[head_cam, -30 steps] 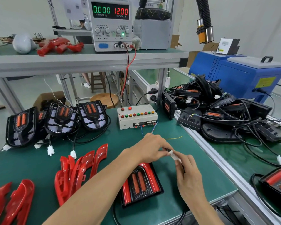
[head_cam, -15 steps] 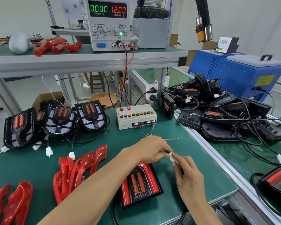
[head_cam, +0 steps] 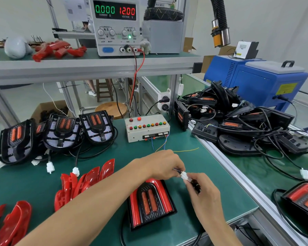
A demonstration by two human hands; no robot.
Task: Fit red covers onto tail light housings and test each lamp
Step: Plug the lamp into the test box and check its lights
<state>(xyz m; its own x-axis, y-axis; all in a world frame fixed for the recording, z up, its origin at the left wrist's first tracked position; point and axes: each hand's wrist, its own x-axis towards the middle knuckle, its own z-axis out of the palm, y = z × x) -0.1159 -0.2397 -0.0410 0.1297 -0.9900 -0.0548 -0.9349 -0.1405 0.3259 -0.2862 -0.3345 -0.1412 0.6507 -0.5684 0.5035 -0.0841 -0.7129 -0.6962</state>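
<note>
Now both hands meet above the green bench (head_cam: 34,181), just over the lamp (head_cam: 150,201) that lies there face up with its red cover already on. The left hand (head_cam: 163,164) has its fingers curled and pinches the thin wires close to a white plug (head_cam: 185,175). The right hand (head_cam: 203,193) pinches the same plug from the other side, so the two hands are almost touching. Blue and yellow wires run from the left hand back to the test box (head_cam: 147,127), which carries a row of coloured buttons. Behind it, on the shelf, the power supply (head_cam: 116,25) shows 0.000 for current and 12.00 for voltage. Loose red covers (head_cam: 86,180) lie on the bench left of the lamp. Further back on the left, three housings (head_cam: 60,132) without covers stand in a row, their white plugs lying in front. A pile of black lamps (head_cam: 238,121) with cables is on the right side.
</note>
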